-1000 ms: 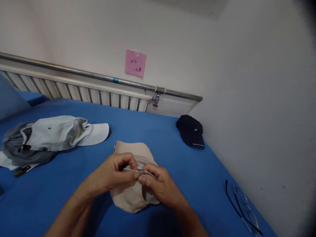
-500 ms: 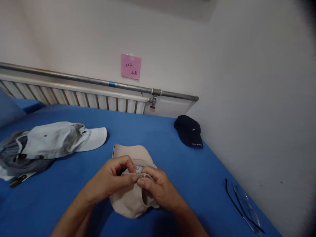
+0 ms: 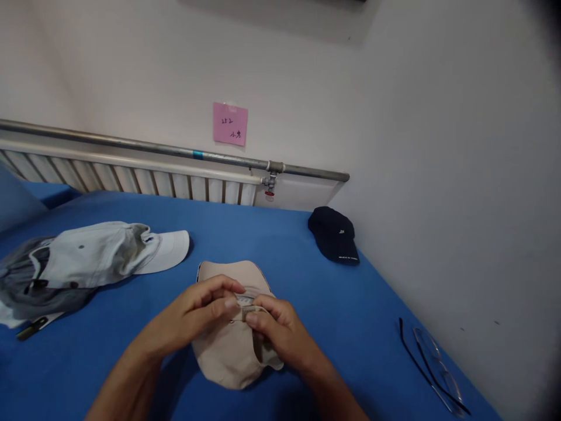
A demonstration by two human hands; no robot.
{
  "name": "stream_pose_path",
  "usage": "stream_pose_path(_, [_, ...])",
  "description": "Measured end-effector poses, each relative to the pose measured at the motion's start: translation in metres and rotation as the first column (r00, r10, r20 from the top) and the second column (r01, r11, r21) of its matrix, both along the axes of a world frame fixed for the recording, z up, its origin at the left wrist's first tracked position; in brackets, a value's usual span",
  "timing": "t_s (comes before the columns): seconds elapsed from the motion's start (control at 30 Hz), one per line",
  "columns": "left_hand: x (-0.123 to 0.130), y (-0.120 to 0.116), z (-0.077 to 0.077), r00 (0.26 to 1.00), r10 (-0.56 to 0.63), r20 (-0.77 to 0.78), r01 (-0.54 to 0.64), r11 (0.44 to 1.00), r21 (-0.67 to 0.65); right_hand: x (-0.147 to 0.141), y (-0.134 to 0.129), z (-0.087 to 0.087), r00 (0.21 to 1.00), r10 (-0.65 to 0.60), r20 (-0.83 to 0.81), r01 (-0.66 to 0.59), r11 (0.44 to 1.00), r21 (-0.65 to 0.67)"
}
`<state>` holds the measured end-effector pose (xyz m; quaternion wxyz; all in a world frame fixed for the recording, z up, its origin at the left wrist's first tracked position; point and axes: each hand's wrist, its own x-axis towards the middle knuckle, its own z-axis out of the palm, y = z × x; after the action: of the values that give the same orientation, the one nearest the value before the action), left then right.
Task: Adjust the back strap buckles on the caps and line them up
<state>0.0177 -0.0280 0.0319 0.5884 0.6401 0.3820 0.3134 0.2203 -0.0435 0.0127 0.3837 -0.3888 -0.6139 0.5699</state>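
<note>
A beige baseball cap (image 3: 228, 356) lies in front of me, its brim pointing away and its back strap toward my hands. My right hand (image 3: 280, 327) pinches the strap near its metal buckle (image 3: 246, 313), thumb on top and fingers behind. Close to the strap's left side, my left hand (image 3: 195, 316) has its thumb and index fingertips a little apart. Whether its other fingers touch the cap is hidden. A pale label shows inside the cap beyond the strap.
A white cap (image 3: 100, 251) rests on a grey cap (image 3: 65, 298) at left. A dark navy cap (image 3: 333, 234) sits by the wall, with eyeglasses (image 3: 433, 374) at lower right. Behind the blue surface (image 3: 254, 234) are a radiator (image 3: 175, 184) and pipe; a pink note (image 3: 230, 124) hangs above.
My left thumb and index finger have parted from their pinch at the strap and moved slightly left, uncovering more of the buckle. My right hand keeps its grip. The view has shifted slightly.
</note>
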Motion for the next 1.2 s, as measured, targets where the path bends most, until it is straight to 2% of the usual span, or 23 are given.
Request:
stream_pose_path(0.1, [-0.006, 0.002, 0.001, 0.993, 0.042, -0.107, -0.034, 0.997, 0.072, 0.005, 0.001, 0.002, 0.999, -0.042, 0.022, 0.04, 0.996, 0.076])
stream_pose_path(0.17, [-0.009, 0.003, 0.001, 0.992, -0.016, -0.122, 0.021, 0.999, 0.039, 0.01, 0.003, 0.003, 0.997, -0.06, 0.053, 0.055, 0.994, 0.095])
stream_pose_path(0.3, [-0.012, 0.005, -0.003, 0.976, -0.144, -0.162, 0.138, 0.989, -0.046, 0.019, 0.005, 0.004, 0.992, 0.052, 0.112, -0.054, 0.998, 0.015])
stream_pose_path(0.47, [-0.012, 0.007, -0.006, 0.963, -0.235, -0.134, 0.223, 0.97, -0.097, 0.024, 0.005, 0.004, 0.994, 0.099, -0.055, -0.104, 0.988, -0.112])
stream_pose_path(0.6, [-0.017, 0.006, -0.004, 0.959, -0.269, -0.089, 0.266, 0.963, -0.05, 0.028, 0.007, 0.0, 0.987, 0.106, -0.119, -0.127, 0.974, -0.186])
stream_pose_path(0.7, [-0.022, 0.004, 0.0, 0.95, -0.299, -0.087, 0.298, 0.954, -0.026, 0.031, 0.011, -0.004, 0.989, 0.031, -0.147, -0.055, 0.985, -0.163])
stream_pose_path(0.87, [-0.023, 0.001, -0.001, 0.951, -0.303, -0.053, 0.302, 0.953, -0.037, 0.029, 0.017, -0.007, 0.968, -0.199, -0.15, 0.186, 0.978, -0.095])
stream_pose_path(0.97, [-0.017, 0.001, -0.004, 0.968, -0.252, 0.0, 0.25, 0.96, -0.122, 0.026, 0.018, -0.007, 0.955, -0.288, -0.067, 0.289, 0.957, 0.017])
stream_pose_path(1.03, [-0.013, 0.001, -0.006, 0.977, -0.208, 0.044, 0.212, 0.963, -0.167, 0.025, 0.016, -0.006, 0.93, -0.368, -0.018, 0.364, 0.911, 0.195])
stream_pose_path(1.13, [-0.009, 0.002, -0.006, 0.98, -0.174, 0.095, 0.19, 0.963, -0.192, 0.023, 0.007, 0.0, 0.905, -0.424, -0.036, 0.375, 0.755, 0.539])
stream_pose_path(1.2, [-0.008, 0.003, -0.006, 0.982, -0.155, 0.109, 0.175, 0.963, -0.205, 0.02, 0.0, 0.006, 0.937, -0.349, -0.027, 0.268, 0.665, 0.697])
